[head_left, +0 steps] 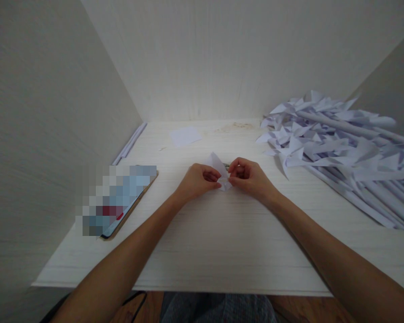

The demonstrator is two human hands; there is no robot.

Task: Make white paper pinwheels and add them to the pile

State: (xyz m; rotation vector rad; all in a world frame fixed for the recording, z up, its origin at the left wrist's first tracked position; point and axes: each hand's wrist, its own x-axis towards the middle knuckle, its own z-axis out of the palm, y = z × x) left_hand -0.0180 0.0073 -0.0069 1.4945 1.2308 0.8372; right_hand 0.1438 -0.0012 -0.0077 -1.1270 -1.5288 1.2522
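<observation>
My left hand (198,179) and right hand (248,176) pinch a folded paper piece (219,167) mid-tabletop (222,242); paper pinwheels (336,148) crowd the right edge.

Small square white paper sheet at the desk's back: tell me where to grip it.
The small square white paper sheet lies flat on the white wooden desk, apart from other things. Probably best: come from the near side, lift its near edge with a fingertip, then pinch that edge.

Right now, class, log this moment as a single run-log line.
left hand: pinching folded paper piece | right hand: pinching same piece | on desk: paper pile right, phone left, paper square behind
</observation>
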